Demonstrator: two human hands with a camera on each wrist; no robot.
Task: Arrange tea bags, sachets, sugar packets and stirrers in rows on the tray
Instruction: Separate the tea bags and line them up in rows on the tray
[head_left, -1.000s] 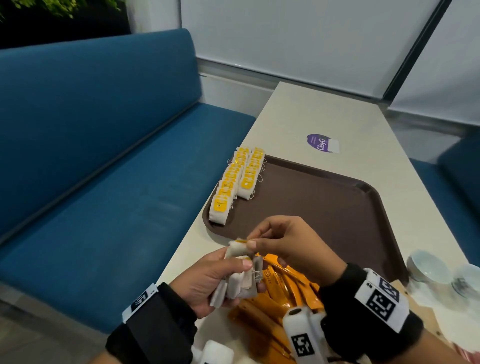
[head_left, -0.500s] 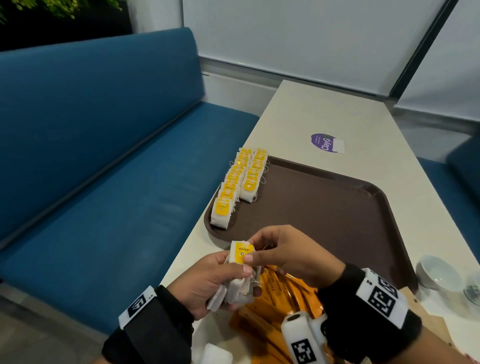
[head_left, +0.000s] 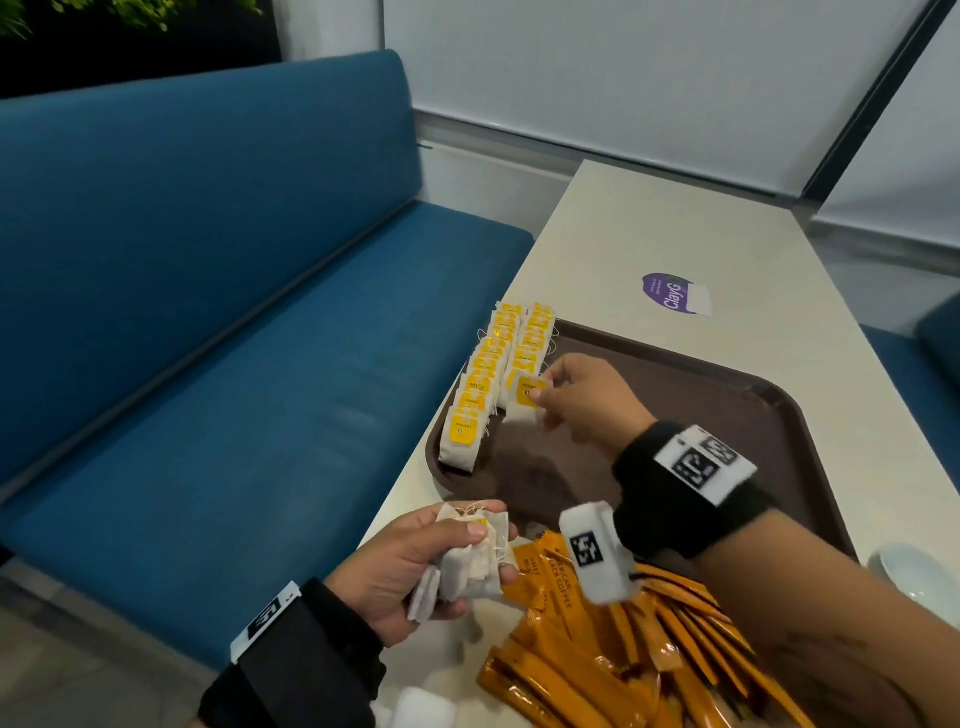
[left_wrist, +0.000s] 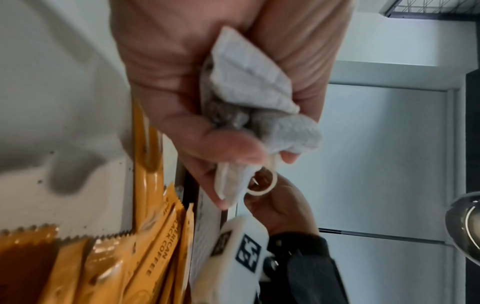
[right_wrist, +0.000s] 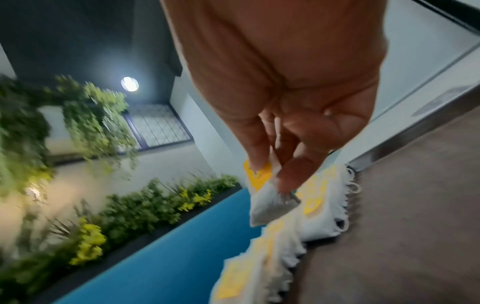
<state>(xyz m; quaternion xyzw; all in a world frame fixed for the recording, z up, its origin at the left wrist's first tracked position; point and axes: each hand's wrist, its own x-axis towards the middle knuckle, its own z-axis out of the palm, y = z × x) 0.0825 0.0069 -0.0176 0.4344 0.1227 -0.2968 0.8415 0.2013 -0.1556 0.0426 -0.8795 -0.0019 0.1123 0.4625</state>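
Soft white paper tea bag with a yellow square tag (head_left: 525, 400) is pinched between thumb and fingertips of the right hand (head_left: 587, 402), hanging just over the near end of the second row at the left edge of the brown moulded plastic tray (head_left: 737, 415), while the left hand (head_left: 410, 566) clenches a crumpled bunch of limp white tea bags with strings (head_left: 470, 558) off the tray's near-left corner. Judging by this, two rows of tagged tea bags (head_left: 493, 374) are partly laid, the inner one shorter. Glossy orange coffee stick sachets (head_left: 613, 654) lie heaped on the cream table by the tray's near edge, unsorted; sugar packets and stirrers aren't visible.
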